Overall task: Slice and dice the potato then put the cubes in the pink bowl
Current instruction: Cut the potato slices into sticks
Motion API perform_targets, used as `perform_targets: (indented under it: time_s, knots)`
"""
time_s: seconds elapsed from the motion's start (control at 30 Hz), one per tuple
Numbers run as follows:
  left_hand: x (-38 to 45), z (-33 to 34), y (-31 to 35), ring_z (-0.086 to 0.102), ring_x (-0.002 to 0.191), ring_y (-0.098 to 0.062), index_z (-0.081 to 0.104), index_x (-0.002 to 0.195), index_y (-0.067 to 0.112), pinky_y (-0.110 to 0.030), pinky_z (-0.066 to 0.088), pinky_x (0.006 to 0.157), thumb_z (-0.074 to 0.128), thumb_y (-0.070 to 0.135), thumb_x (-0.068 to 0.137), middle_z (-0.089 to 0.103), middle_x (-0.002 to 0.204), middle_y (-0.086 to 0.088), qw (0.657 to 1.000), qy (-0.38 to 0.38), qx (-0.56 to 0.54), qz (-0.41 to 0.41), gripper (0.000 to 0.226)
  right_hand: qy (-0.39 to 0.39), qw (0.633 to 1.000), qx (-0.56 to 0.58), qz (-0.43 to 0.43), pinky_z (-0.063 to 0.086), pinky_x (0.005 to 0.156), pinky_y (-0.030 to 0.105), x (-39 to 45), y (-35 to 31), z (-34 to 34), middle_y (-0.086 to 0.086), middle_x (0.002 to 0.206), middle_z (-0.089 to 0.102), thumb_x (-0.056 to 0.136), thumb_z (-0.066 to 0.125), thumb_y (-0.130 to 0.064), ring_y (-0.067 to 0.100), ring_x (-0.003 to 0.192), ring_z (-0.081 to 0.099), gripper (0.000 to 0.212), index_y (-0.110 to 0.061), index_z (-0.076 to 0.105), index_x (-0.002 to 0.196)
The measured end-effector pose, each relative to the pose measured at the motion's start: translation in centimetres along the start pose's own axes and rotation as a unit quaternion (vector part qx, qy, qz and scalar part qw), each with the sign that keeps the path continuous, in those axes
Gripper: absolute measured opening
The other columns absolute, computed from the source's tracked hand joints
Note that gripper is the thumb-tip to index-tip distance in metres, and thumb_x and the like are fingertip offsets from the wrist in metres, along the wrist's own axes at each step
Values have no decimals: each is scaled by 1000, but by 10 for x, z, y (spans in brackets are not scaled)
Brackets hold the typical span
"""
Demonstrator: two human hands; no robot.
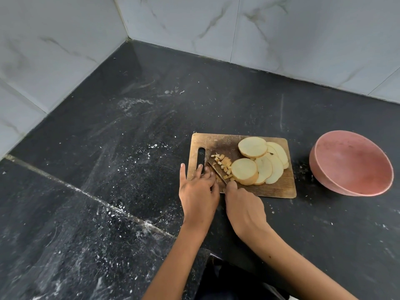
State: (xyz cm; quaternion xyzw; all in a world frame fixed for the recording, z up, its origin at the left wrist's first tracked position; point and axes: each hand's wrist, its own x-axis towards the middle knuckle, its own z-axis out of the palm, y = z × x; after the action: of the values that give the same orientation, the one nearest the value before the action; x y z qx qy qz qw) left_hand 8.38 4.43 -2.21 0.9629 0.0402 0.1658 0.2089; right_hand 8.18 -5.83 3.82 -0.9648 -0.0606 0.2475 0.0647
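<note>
Fingers (205,172) of the left hand (198,192) lie fairly straight and spread on the near left corner of the wooden cutting board (279,188), tips beside the handle slot and pressing down on potato pieces that the hand mostly hides. Just to their right, the right hand (243,210) curls around a knife handle that cannot be seen inside the fist, index finger stretched forward along the top; the knife (217,172) runs diagonally away from it, its tip pointing toward the board's slot, its edge down on the board next to the left fingertips. Small potato cubes (223,164) are scattered just right of the blade, in the middle of the board. Beyond them, round potato slices (257,162) overlap in a loose fan across the board's right half, with 2 thicker rounds on top. Well apart to the right, the pink bowl (350,163) stands on the black stone countertop (129,148), tilted toward the camera and holding nothing. White marble-pattern wall tiles (194,22) close the far corner, and pale specks dust the counter.
</note>
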Motion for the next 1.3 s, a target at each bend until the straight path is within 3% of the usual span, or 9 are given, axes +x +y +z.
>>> perform_targets:
  time_s: [0.2,0.43,0.57,0.67,0.83,0.97,1.17,1.3]
  knots:
    - [-1,-1,3,66,107,-17,78,84,17,-38,7,117,61,22,80,74,96,1,1000,7,-4,-8,18,-49,999,19,10,40,70,35,-16,11,8,8,108,63,103,31,-17,27,96,63,7,-15,34,109]
    - [-1,-1,2,67,106,-17,78,84,17,-38,7,117,60,22,80,74,97,1,1000,5,3,-5,19,-21,999,40,6,40,70,35,-3,5,4,10,111,63,103,31,-17,28,99,63,12,-13,38,113]
    - [-3,-1,2,66,107,-17,78,84,19,-41,11,116,60,24,83,74,97,1,1000,10,-10,-7,19,-43,999,22,9,39,67,33,-32,21,15,7,105,65,106,19,-26,27,94,65,14,-17,26,99]
    - [-5,-1,2,66,108,-17,78,86,18,-38,8,117,60,23,83,74,98,1,1000,16,-21,-10,19,-37,999,25,10,38,65,33,-40,30,18,6,101,65,107,19,-28,27,92,65,16,-17,24,96]
    - [-5,-2,2,65,109,-17,78,88,17,-34,4,118,53,26,86,73,101,0,999,11,-31,-7,26,-20,999,34,21,37,68,36,-22,25,13,10,107,64,106,19,-30,30,97,63,24,-14,37,106]
    - [-5,-4,1,64,112,-18,78,89,17,-30,0,119,57,23,86,73,103,-1,999,16,-39,-5,21,-25,999,44,9,36,65,35,-32,30,20,10,101,64,106,17,-33,31,92,63,23,-16,28,95]
    - [-1,-8,-8,58,120,-18,77,93,16,-31,6,119,68,20,86,71,109,0,997,6,-70,13,12,34,997,75,2,37,66,36,-21,34,6,6,91,59,105,21,-37,28,85,59,26,-17,32,94]
    - [9,-12,-17,55,123,-14,76,97,17,-35,15,118,76,22,82,69,114,1,992,-35,-120,12,16,75,994,73,-32,42,65,35,-16,31,-1,4,88,61,104,22,-39,25,82,61,30,-16,42,105]
